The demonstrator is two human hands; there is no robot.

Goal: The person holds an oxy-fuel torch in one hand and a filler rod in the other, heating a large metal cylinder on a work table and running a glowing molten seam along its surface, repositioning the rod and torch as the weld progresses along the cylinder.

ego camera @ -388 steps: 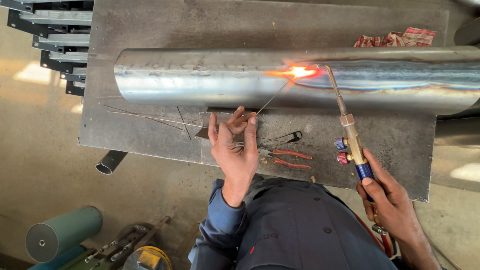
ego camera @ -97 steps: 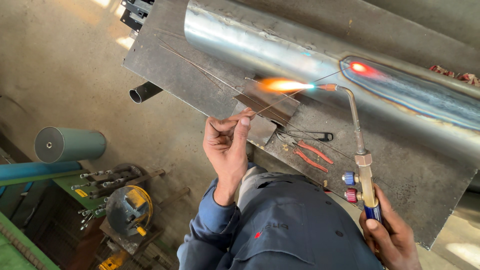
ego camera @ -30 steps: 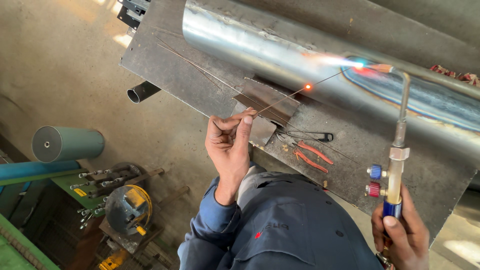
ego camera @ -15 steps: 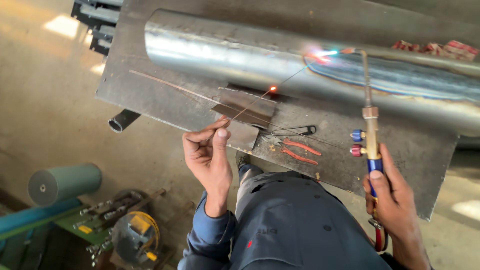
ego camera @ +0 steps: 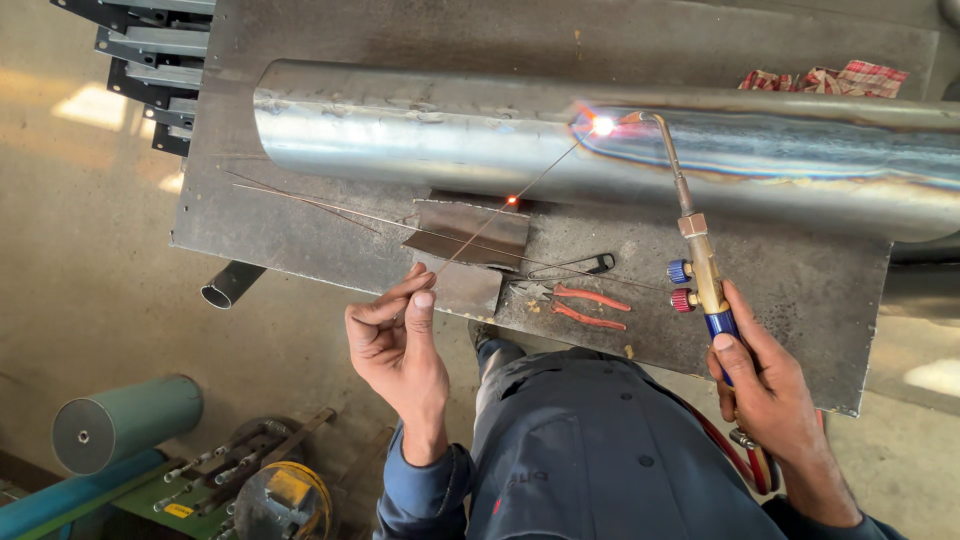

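Since half a second ago the torch tip has swung left along the seam, and the flame now meets the rod's end on the steel pipe [ego camera: 420, 135]. From the head view, the left hand [ego camera: 400, 345] pinches the thin filler rod [ego camera: 500, 207] between thumb and forefinger; its long axis runs up and right, away from the fingers, to the bright flame [ego camera: 602, 125]. The right hand [ego camera: 765, 385] is wrapped tight around the gas torch [ego camera: 705, 280], low on the handle. Red-handled pliers [ego camera: 590, 305] lie on the steel counter [ego camera: 800, 290] between the hands.

The pipe [ego camera: 420, 135] was shiny bare metal, heat-tinted rightward, on a dull, gritty steel plate [ego camera: 800, 290]; the torch [ego camera: 700, 270] looked brassy.
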